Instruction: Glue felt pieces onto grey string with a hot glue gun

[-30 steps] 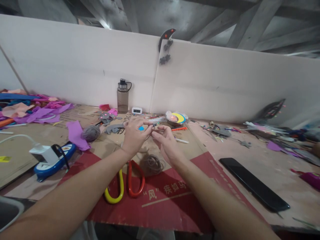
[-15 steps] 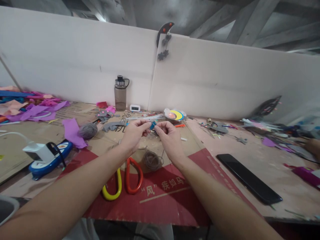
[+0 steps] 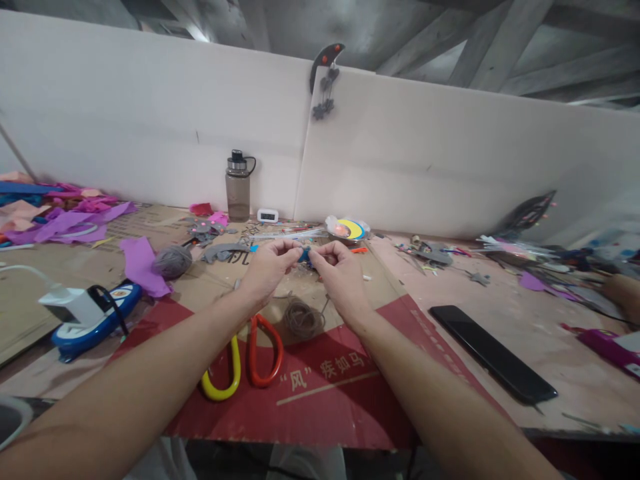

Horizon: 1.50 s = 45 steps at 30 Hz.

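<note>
Between the fingertips of both my hands is a small blue piece, too small to make out clearly. My left hand pinches it from the left, thumb against forefinger. From the other side my right hand holds it in a similar pinch. Below them lies a loose coil of grey-brown yarn, with a strand rising toward my right hand. Scissors with one yellow and one red handle lie under my left forearm, their blades mostly hidden.
A black phone lies at right, a blue power strip with a white charger at left. Behind stand a bottle, a small clock and a bowl. Felt scraps and a grey yarn ball are at left. Another person's hand shows far right.
The blue piece has turned slightly between my fingers and looks more compact. Both hands keep nearly the same place, and the whole view has shifted a little.
</note>
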Available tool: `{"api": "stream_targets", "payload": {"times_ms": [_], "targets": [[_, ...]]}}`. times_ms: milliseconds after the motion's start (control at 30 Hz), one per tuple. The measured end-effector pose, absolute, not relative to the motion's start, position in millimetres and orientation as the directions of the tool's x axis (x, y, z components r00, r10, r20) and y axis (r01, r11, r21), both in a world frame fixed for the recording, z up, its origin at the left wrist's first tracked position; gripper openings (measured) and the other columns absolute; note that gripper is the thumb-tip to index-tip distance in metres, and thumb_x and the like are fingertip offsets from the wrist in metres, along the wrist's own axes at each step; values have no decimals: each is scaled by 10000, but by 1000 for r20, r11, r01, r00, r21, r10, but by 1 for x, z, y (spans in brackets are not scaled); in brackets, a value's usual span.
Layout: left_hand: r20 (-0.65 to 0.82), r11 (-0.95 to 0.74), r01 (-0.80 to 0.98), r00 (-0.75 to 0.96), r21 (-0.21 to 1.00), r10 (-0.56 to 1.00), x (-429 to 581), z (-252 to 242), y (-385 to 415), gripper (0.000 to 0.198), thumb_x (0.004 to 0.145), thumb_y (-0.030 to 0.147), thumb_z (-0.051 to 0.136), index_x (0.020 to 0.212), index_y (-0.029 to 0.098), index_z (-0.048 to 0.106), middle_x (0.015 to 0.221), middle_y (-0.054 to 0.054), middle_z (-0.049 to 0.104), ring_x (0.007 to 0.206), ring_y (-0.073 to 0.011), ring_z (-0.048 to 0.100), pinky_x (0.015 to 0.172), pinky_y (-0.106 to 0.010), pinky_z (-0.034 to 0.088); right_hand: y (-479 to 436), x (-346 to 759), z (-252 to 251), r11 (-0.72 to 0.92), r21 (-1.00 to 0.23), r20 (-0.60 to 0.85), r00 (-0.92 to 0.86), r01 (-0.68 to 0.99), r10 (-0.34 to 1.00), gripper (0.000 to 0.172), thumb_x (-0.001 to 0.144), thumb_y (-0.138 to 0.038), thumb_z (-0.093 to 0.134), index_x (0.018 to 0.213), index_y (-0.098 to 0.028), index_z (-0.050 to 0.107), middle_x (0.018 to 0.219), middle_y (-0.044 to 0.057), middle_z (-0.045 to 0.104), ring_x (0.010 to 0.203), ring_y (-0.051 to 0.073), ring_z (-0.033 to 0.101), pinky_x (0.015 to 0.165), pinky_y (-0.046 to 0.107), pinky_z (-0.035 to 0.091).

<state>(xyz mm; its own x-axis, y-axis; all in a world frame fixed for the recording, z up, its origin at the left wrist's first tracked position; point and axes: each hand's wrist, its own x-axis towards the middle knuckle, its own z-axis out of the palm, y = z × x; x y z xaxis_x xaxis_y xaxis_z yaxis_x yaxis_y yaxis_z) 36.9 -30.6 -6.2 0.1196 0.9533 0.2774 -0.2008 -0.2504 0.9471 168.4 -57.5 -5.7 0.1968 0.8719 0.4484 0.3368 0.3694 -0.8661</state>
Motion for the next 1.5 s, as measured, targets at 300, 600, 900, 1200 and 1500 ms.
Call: {"api": "stream_targets", "payload": {"times_ms": [300,600,900,1200,1500], "targets": [[267,-207,-262,222,943,938,34,-5,-29,149,659,270,683,716,139,639,591,28,528,499,-46,418,500,-200,308,-53,171,-7,343,-927,363,138,149,921,192,713,-394,595,785,-216,594,578,-32,497,493,105,408,451,229,322],[159,-44,-321,343,946,926,32,-2,-29,250,641,272,708,836,121,669,680,-43,634,581,-105,560,501,-214,352,-43,183,-9,271,-954,292,193,127,937,136,659,-329,611,696,-202,580,595,-27,554,496,101,464,458,225,358],[150,-125,-103,301,987,942,31,-5,-29,177,650,296,686,706,132,650,533,-6,581,473,-76,476,475,-208,333,-55,174,-1,279,-935,306,100,217,947,109,647,-307,583,648,-202,549,542,-34,524,463,91,417,442,217,306],[81,-31,-130,399,991,914,29,3,-31,221,653,295,682,784,118,668,543,-27,593,469,-79,486,446,-200,308,-54,177,-2,285,-927,317,101,243,943,86,654,-286,568,654,-203,545,543,-32,522,473,98,418,445,223,292],[192,-172,-98,244,980,951,26,-5,-23,203,675,318,674,656,122,624,489,-20,580,392,-56,420,409,-201,278,-56,175,-9,434,-810,494,61,395,867,230,727,-328,572,918,-203,545,567,-61,416,525,117,392,518,242,317]]}}
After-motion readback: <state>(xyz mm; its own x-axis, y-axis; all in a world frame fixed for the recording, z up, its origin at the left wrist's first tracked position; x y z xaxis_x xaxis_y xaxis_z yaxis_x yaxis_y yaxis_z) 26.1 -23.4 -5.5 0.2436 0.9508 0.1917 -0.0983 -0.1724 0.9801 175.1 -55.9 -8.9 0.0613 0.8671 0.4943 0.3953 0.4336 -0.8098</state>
